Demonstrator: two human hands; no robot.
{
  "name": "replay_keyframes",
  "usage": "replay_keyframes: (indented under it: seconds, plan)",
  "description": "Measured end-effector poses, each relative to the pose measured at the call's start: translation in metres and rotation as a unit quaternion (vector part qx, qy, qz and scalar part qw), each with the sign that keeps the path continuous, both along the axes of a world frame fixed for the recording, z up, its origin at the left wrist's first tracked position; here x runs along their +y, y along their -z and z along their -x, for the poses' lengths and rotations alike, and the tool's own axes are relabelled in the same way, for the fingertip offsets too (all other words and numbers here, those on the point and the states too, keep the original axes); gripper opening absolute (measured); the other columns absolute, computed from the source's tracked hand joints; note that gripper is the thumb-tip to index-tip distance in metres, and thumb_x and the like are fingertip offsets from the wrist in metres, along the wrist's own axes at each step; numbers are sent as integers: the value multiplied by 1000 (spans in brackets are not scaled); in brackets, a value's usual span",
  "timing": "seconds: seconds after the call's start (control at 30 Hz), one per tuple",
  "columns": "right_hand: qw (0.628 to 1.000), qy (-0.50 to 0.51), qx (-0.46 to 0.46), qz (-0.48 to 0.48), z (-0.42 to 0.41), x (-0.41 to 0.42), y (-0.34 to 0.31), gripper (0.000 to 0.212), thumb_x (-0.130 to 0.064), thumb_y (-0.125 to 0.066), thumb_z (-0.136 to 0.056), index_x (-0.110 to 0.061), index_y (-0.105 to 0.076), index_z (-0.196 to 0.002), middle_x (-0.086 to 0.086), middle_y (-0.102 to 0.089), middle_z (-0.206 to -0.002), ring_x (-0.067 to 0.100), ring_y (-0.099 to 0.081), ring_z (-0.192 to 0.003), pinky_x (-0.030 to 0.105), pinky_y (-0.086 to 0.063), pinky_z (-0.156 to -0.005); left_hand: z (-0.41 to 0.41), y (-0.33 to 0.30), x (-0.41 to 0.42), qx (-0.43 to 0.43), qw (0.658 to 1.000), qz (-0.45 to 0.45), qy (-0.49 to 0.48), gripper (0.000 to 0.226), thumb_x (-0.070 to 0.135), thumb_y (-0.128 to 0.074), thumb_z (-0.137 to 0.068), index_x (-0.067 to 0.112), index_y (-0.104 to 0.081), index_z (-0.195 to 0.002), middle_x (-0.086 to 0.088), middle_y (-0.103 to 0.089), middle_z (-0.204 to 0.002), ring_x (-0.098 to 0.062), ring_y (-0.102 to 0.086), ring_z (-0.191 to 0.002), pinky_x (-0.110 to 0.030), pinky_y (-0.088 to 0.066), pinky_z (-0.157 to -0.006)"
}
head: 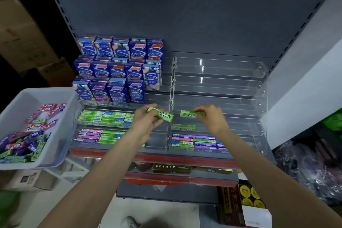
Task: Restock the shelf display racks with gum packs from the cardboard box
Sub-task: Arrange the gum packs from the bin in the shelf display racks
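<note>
Both hands work over the rack [220, 87]. Left hand [146, 122] pinches a green pack [160, 114]; right hand [212, 116] pinches another [188, 114], presumably for slotting above the lone pack [183, 127].

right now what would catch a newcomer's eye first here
Two hands at centre each hold a green Doublemint pack: the left hand grips one, the right hand pinches another over the clear acrylic rack. Blue gum boxes fill the upper left tiers.
</note>
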State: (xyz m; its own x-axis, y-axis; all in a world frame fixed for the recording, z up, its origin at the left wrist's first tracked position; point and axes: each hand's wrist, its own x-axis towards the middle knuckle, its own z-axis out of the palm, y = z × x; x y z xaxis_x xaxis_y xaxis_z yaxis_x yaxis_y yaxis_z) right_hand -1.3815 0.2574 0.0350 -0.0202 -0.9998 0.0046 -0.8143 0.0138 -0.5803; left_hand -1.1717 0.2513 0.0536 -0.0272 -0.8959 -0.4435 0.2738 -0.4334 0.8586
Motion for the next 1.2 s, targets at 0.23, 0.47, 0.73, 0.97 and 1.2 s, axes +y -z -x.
replay_keyframes:
  seconds: [0.23,0.47,0.73,0.97,1.2]
  plan:
    - [989,-103,59,-84,-14,-4,20,23,-18,-55,-94,-13,-67,-113,7,-66,-114,22,-63,-98,35,-50,-91,-18,4,6,-24,999,44,-1,29,-1,-55,-91,6,-51,-119,-8,-68,-106,-17,-67,-90,-24,-58,-72]
    - [984,-134,65,-102,-21,-8,23,25,-22,-51,-96,-10,-66,-113,9,-66,-113,23,-63,-97,37,-50,-90,-17,3,5,-38,997,60,-7,21,-2,-56,-90,5,-61,-110,-8,-64,-98,-18,-66,-88,-23,-58,-72]
    - [994,-83,-52,-43,-23,-2,-1,28,-26,-50,-96,-9,-66,-114,4,-67,-110,16,-62,-96,18,-48,-86,-7,7,2,-83,994,67,13,21,6,-65,-86,8,-63,-107,-3,-67,-89,-12,-65,-76,-16,-54,-63]
    - [969,-65,-234,-43,-23,3,-19,18,-11,-67,-84,-12,-70,-101,2,-70,-91,8,-62,-78,13,-49,-74,18,7,-2,-113,984,116,75,19,7,-67,-84,12,-61,-101,-3,-68,-89,-17,-65,-82,-16,-51,-63]
    - [999,-18,40,8,6,0,7,22,-16,-63,-89,-15,-69,-110,3,-69,-110,19,-65,-94,35,-52,-88,5,20,-6,-396,879,215,159,44,13,-65,-87,13,-53,-130,-4,-60,-124,-9,-57,-96,-20,-43,-85]
